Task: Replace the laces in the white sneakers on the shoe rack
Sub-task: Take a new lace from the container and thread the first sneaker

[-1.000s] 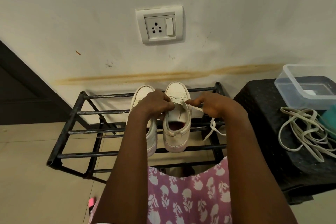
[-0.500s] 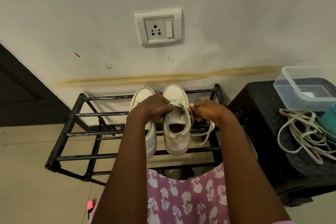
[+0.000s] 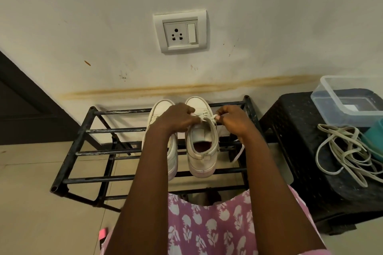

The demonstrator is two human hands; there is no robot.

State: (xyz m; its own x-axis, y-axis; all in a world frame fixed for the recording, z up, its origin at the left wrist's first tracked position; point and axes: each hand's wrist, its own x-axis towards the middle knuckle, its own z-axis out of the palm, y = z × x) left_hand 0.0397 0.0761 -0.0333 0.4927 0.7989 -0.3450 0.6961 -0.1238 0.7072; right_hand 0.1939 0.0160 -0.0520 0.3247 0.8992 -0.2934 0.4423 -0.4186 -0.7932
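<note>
While the white sneakers (image 3: 163,107) stand side by side on the top tier of the shoe rack (image 3: 116,130), toes at its back rail and nearer its right end, I have both hands over the right sneaker (image 3: 202,159). The left hand (image 3: 178,118) is curled at the top eyelets, pinching the lace (image 3: 207,118). The right hand (image 3: 234,120) pinches the same lace just beside the shoe's right edge, and a free end hangs below it past the rails. Beyond the rack's right end, a black stool (image 3: 294,134) carries loose laces (image 3: 350,158) and a clear box (image 3: 331,97).
</note>
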